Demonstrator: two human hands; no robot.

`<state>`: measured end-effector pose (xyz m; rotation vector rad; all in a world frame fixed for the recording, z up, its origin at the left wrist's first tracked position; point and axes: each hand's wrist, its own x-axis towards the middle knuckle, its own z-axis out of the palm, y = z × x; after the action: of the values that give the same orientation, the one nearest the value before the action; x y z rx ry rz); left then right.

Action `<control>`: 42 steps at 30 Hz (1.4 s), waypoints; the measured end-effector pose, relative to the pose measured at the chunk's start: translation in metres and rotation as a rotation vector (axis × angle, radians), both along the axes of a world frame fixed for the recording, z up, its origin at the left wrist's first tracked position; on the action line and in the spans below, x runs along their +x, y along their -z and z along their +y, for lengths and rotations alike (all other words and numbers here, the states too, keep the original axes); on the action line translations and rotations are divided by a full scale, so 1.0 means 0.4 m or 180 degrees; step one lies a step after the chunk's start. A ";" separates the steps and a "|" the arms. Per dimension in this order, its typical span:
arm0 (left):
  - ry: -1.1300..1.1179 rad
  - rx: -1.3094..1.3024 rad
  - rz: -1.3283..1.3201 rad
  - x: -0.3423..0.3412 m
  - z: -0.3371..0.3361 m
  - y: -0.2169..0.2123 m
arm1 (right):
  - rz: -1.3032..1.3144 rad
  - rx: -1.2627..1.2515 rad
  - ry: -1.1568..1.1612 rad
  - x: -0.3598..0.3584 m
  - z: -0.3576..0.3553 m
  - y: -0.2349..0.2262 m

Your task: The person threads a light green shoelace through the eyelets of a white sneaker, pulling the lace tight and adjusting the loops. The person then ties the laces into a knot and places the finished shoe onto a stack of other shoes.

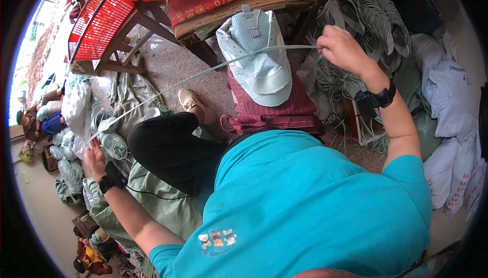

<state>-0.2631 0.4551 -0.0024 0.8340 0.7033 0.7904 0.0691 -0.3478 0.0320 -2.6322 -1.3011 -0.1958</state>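
Note:
A pale grey-green shoe upper (272,87), with light blue mesh on its tongue, rests on a dark red striped cloth (249,110) over my lap. A long, flat, pale green shoelace (178,83) runs taut across it, sloping from upper right to lower left. At its right end, my right hand (338,46) is closed in a pinch on the lace, right of the upper. Far out to the left, my left hand (94,161) is closed at the lace's other end. Whether the lace passes through the upper's eyelets, I cannot tell.
A wooden bench (254,3) with a red cloth stands ahead. A red plastic basket (99,23) sits at the upper left. Bundled pale green uppers (381,18) and coils of laces (340,82) lie right; stuffed white sacks (450,100) line the right edge. Other people sit far left.

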 end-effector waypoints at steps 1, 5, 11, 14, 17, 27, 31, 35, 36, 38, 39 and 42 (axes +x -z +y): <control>0.0210 -0.0509 -0.0327 0.032 -0.035 -0.018 | 0.0474 0.0082 0.0480 0.008 -0.019 0.016; 0.1062 -0.0501 -0.0124 0.175 -0.194 -0.039 | 0.3622 0.1524 0.2120 0.086 -0.030 0.048; 0.2444 -0.0280 -0.0150 0.449 -0.777 -0.104 | 0.4673 0.5798 0.2386 0.194 -0.248 0.194; 0.2721 0.0337 0.0136 0.481 -0.982 -0.114 | 0.4380 0.6400 0.2923 0.279 -0.470 0.312; 0.2733 0.0790 0.0009 0.507 -1.084 -0.085 | 0.3903 0.7090 0.3035 0.261 -0.793 0.382; 0.2980 0.0328 0.0228 0.504 -1.173 -0.020 | 0.3598 0.3796 0.3532 0.058 -0.354 0.344; 0.3172 0.1207 0.0815 0.505 -1.199 -0.025 | 0.3733 0.3639 0.1791 -0.036 0.036 0.119; 0.3043 0.1612 0.0964 0.511 -1.210 0.001 | 0.3858 0.3628 0.0962 -0.076 0.212 0.074; 0.3025 0.1684 0.1023 0.509 -1.214 -0.004 | 0.3858 0.3351 0.0934 -0.076 0.229 0.067; 0.2984 0.1807 0.1093 0.510 -1.215 -0.009 | 0.3842 0.2801 0.0874 -0.074 0.248 0.049; 0.2968 0.1854 0.1101 0.512 -1.216 -0.011 | 0.3708 0.2621 0.0867 -0.070 0.246 0.051; 0.2872 0.1992 0.1134 0.514 -1.221 -0.016 | 0.3376 0.2390 0.0760 -0.061 0.244 0.061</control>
<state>-0.0576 -0.0334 0.0042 1.7214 0.2997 0.0105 0.0446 -0.2501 0.0075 -1.7390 -0.4100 0.5144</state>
